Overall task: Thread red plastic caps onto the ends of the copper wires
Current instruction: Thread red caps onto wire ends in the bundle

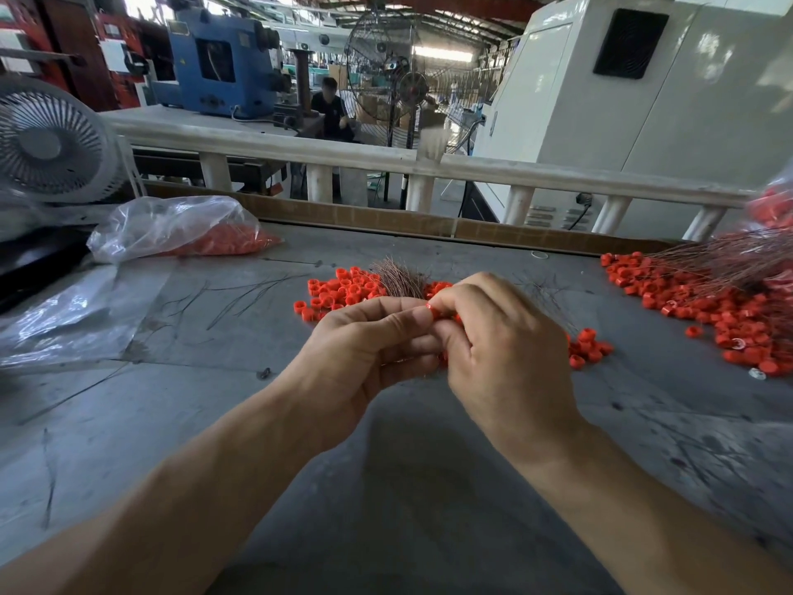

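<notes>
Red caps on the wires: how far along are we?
Done: a pile of capped wires lies at the right of the table. In hand: the left hand and right hand meet over the table, pinching one red cap. Left: loose caps beside a bundle of bare wires, plus a bag of caps at the left.

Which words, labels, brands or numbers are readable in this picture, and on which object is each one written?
No text can be read in this picture.
Blue machine: a small yellow sticker, too small to read.
White papers on the red wall: blurred, no legible text.
White cabinet: no visible lettering.
Red cap pinched between left hand and right hand: no marking visible.
</notes>
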A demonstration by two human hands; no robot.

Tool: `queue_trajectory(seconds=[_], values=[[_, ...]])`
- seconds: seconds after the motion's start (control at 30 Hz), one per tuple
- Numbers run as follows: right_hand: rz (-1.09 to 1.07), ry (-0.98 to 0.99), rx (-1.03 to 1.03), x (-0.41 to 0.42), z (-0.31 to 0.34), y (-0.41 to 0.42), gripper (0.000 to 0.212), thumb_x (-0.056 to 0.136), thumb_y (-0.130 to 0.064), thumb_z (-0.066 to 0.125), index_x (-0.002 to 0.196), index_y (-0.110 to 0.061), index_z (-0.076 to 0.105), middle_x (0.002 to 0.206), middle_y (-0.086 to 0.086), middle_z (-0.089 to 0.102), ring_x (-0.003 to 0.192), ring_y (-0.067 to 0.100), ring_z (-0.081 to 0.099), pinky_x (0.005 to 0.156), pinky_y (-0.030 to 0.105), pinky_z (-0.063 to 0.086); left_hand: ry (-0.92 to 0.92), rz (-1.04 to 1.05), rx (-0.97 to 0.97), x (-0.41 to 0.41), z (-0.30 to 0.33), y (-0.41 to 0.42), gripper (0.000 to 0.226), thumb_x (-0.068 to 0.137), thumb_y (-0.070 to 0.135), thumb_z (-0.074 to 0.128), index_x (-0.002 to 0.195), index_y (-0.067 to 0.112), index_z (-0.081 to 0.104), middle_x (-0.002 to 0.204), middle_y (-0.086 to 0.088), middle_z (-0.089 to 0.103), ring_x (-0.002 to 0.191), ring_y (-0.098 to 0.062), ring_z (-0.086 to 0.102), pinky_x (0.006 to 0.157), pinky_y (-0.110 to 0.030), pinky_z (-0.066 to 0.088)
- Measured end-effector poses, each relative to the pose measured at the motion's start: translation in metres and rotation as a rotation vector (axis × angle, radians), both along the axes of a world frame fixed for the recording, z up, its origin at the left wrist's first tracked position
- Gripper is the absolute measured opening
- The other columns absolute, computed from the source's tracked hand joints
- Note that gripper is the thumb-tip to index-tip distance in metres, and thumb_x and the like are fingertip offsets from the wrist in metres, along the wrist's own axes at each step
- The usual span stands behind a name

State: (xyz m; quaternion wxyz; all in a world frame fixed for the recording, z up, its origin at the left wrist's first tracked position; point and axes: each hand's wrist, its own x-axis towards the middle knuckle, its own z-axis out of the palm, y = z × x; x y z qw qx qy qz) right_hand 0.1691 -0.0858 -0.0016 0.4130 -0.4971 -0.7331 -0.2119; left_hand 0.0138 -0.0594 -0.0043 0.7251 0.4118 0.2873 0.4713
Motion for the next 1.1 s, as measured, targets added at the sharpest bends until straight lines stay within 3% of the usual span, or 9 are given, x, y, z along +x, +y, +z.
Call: queue_trajectory(seconds=[0.37,0.5,0.63,0.8,0.97,1.1], values=[[0.064,0.022,0.012,0.009,0.001,0.006,0.008,0.090,-0.009,0.073,0.084,-0.010,0.068,0.085,0.000,0.063,0.083,0.021,0.058,0.071,0.031,0.047,0.121,-0.027,0.030,-0.001,-0.003,0.002,0.027,0.085,0.027,0.067,0.098,0.005,0.076,0.096,-0.016,0.073,0.085,-0.023,0.069,0.075,-0.032,0.061],[0.095,-0.017,-0.041,0.010,0.005,0.006,0.004,0.093,-0.019,0.070,0.093,-0.016,0.069,0.092,-0.005,0.061,0.087,0.015,0.058,0.070,0.028,0.048,0.109,-0.012,0.031,-0.003,-0.002,0.002,0.025,0.083,0.024,0.068,0.097,0.005,0.073,0.091,-0.014,0.070,0.083,-0.022,0.066,0.073,-0.031,0.058],[0.106,-0.024,-0.111,0.011,0.003,0.005,0.009,0.093,-0.023,0.072,0.100,-0.020,0.067,0.088,-0.010,0.057,0.079,0.010,0.056,0.067,0.029,0.051,0.100,0.018,0.047,-0.004,-0.001,0.002,0.024,0.083,0.020,0.068,0.100,0.003,0.071,0.090,-0.015,0.066,0.079,-0.021,0.064,0.068,-0.028,0.059],[0.160,0.059,-0.184,0.011,0.002,0.005,0.018,0.092,-0.033,0.069,0.101,-0.018,0.068,0.089,-0.009,0.062,0.078,0.009,0.058,0.068,0.032,0.054,0.117,0.050,0.058,-0.005,-0.002,0.004,0.014,0.087,0.015,0.067,0.095,0.005,0.073,0.087,-0.019,0.065,0.080,-0.025,0.065,0.073,-0.033,0.059],[0.173,0.073,-0.146,0.011,0.001,0.004,0.007,0.094,-0.020,0.071,0.099,-0.015,0.068,0.090,-0.006,0.064,0.080,0.011,0.061,0.070,0.031,0.054,0.106,0.028,0.081,-0.006,-0.002,0.006,0.023,0.084,0.021,0.068,0.099,0.004,0.073,0.089,-0.016,0.069,0.080,-0.022,0.066,0.074,-0.033,0.058],[0.153,0.016,-0.093,0.010,-0.001,0.005,0.011,0.095,-0.015,0.070,0.106,-0.012,0.071,0.095,-0.002,0.067,0.088,0.013,0.063,0.080,0.019,0.051,0.092,0.015,0.073,-0.006,-0.001,0.006,0.032,0.085,0.029,0.069,0.101,0.002,0.074,0.092,-0.016,0.070,0.080,-0.022,0.068,0.067,-0.031,0.058]])
